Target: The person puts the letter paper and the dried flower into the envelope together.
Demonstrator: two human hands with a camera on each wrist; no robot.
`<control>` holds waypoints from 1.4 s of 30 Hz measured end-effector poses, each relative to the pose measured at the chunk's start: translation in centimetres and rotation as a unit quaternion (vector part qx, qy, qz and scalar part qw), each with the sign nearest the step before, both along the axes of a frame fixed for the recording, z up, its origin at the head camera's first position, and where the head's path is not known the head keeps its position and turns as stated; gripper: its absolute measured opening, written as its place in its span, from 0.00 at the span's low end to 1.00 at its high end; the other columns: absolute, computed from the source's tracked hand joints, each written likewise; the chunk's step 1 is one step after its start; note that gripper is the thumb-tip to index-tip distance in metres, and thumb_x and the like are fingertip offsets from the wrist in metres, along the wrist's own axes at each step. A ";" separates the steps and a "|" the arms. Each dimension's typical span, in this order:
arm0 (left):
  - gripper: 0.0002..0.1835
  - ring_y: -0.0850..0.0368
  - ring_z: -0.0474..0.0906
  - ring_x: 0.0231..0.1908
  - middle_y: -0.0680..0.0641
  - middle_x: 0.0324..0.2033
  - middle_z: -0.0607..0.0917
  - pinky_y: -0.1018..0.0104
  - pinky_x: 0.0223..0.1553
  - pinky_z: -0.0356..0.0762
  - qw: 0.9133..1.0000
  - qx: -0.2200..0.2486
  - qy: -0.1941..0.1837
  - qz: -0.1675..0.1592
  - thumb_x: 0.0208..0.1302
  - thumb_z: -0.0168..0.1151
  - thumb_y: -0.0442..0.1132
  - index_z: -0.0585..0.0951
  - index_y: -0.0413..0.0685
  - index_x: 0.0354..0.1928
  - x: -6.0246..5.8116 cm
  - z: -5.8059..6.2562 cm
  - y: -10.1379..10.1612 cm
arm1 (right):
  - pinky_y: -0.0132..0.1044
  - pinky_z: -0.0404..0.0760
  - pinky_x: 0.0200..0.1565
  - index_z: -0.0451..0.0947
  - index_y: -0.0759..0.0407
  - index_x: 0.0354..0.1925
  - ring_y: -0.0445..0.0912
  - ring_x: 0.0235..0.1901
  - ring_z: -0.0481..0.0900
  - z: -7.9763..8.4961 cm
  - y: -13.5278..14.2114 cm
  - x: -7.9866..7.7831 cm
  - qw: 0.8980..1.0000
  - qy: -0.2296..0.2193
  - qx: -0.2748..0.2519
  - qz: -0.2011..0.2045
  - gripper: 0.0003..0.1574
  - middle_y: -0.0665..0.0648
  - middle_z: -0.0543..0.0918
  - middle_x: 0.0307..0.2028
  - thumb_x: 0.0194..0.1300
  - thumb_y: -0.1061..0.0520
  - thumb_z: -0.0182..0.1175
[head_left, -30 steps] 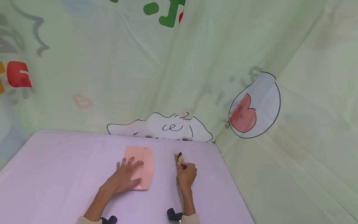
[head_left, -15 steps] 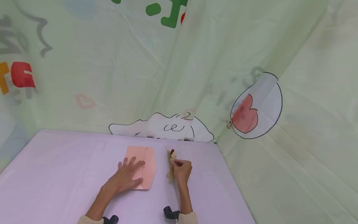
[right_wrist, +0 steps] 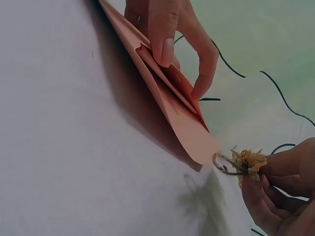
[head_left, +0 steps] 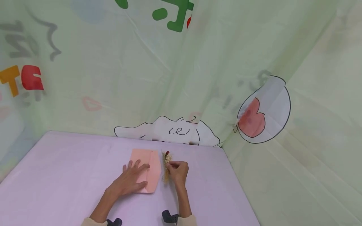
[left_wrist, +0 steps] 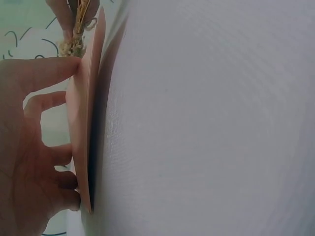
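Observation:
A pink paper envelope (head_left: pixel 155 174) lies on the table, its flap pointing right. My left hand (head_left: pixel 128 181) rests on it with fingers spread, thumb and index near the flap fold. The right wrist view shows the envelope (right_wrist: pixel 184 130) raised off the cloth at its edge, with its mouth gaping. Between thumb and fingers, my right hand (head_left: pixel 178 172) pinches a small dried flower bunch (head_left: pixel 167 158) with a dark red bloom at its top. Twine is tied round its stems, and the bunch (right_wrist: pixel 250 162) hangs just beside the envelope's flap edge, over its own shadow.
A pale lilac cloth (head_left: pixel 85 169) covers the table. Behind it and to the right hang light green printed curtains (head_left: pixel 135 72). Dark wrist camera mounts (head_left: pixel 169 217) sit by both sleeves.
My right hand has carried the dried flower bunch leftward, close to the envelope's right edge. My left hand stays on the envelope. The head view has shifted slightly.

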State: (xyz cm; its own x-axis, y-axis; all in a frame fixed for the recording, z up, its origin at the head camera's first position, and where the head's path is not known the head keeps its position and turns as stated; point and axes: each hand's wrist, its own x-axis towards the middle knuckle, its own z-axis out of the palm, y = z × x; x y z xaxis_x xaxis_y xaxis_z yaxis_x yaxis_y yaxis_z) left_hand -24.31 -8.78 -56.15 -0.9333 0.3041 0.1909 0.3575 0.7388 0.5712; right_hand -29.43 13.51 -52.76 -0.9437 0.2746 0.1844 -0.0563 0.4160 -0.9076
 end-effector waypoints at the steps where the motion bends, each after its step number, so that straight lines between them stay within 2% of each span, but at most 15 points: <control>1: 0.35 0.15 0.51 0.71 0.31 0.74 0.63 0.17 0.65 0.46 1.000 -0.001 -0.002 0.002 0.63 0.62 0.60 0.69 0.62 0.71 0.0 0.0 0.1 | 0.33 0.83 0.23 0.89 0.66 0.32 0.43 0.21 0.85 0.0 -0.1 0.0 1.000 -0.001 -0.001 0.005 0.05 0.63 0.89 0.26 0.54 0.65 0.74; 14: 0.34 0.18 0.51 0.72 0.32 0.75 0.62 0.18 0.66 0.47 1.000 -0.013 -0.008 0.007 0.64 0.62 0.58 0.68 0.64 0.72 -0.1 0.0 0.1 | 0.31 0.80 0.19 0.89 0.65 0.31 0.40 0.16 0.82 -0.3 -2.6 0.1 0.999 0.002 0.011 0.048 0.05 0.60 0.89 0.24 0.52 0.66 0.74; 22: 0.36 0.17 0.51 0.72 0.31 0.75 0.62 0.18 0.66 0.49 1.000 -0.017 -0.003 0.010 0.63 0.62 0.60 0.68 0.63 0.72 -0.1 -0.3 0.0 | 0.29 0.79 0.19 0.89 0.63 0.31 0.38 0.16 0.79 -1.0 -3.8 0.7 0.998 -0.019 0.020 0.050 0.04 0.57 0.87 0.22 0.53 0.64 0.74; 30: 0.36 0.18 0.52 0.72 0.30 0.75 0.61 0.20 0.67 0.49 1.000 -0.012 -0.001 0.015 0.64 0.61 0.59 0.68 0.61 0.73 0.3 -0.1 0.0 | 0.32 0.82 0.19 0.88 0.66 0.32 0.40 0.13 0.80 -2.1 -4.1 0.8 0.998 -0.036 -0.002 0.059 0.04 0.58 0.87 0.22 0.53 0.67 0.73; 42: 0.35 0.21 0.54 0.73 0.33 0.76 0.61 0.23 0.68 0.52 1.000 -0.003 0.011 0.027 0.65 0.61 0.57 0.66 0.63 0.74 0.3 0.1 0.0 | 0.35 0.83 0.18 0.88 0.69 0.31 0.44 0.12 0.83 -2.2 -5.2 0.7 0.993 -0.040 -0.042 0.101 0.03 0.62 0.87 0.21 0.54 0.69 0.72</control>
State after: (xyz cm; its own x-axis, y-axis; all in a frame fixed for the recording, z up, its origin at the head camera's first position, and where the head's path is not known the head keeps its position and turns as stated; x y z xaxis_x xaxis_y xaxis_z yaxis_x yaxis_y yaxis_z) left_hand -24.03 -8.80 -56.08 -0.9442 0.2539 0.2098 0.3289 0.7615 0.5585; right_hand -28.74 8.28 -54.99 -0.9918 0.0895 0.0909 -0.0571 0.3260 -0.9437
